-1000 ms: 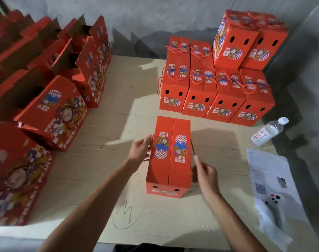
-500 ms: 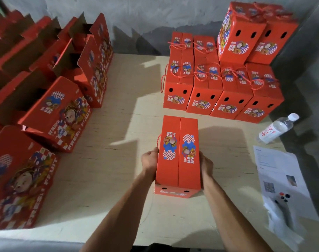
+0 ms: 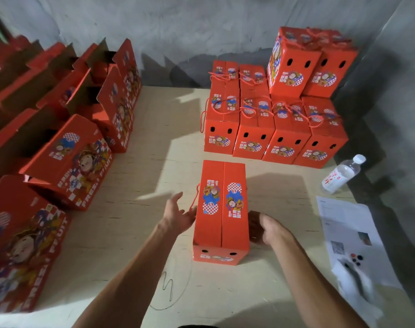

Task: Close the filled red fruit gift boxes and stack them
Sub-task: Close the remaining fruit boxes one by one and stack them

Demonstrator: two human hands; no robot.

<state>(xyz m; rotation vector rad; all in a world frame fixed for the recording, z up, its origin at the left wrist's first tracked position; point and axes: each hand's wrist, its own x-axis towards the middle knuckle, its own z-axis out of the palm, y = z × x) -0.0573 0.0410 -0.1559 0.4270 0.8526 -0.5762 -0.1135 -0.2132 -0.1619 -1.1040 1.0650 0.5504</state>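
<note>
- The pale plywood tabletop [image 3: 135, 233] fills most of the view and meets a grey plastered wall [image 3: 201, 31] at the far edge.
- A row of open red cardboard fruit boxes [image 3: 67, 159] with raised flaps and a cartoon print runs along the left side of the table, from the near corner back toward the wall.
- A stack of closed red gift boxes with red cord handles [image 3: 275, 119] stands at the far right: a lower layer on the table, and two more boxes on top at the right-hand end, against the wall.
- One closed red gift box [image 3: 221, 209] stands alone in the middle of the table, just in front of that stack but apart from it, its two lid flaps meeting along a centre seam and two oval holes in its near face.
- A white printed paper sheet [image 3: 343, 223] lies on the right edge, with a small white controller with coloured buttons [image 3: 353, 263] resting on its near end.
- A clear plastic water bottle with a white cap [image 3: 341, 174] lies tilted beyond the sheet.
- The left hand [image 3: 178, 214] is spread with loose, straight fingers beside the lone box's left side, next to the red cord handle [image 3: 195, 197]; contact with the cord cannot be told.
- The right hand [image 3: 266, 229] is low against the box's right side, fingers curled downward; what they touch is hidden in shadow.
</note>
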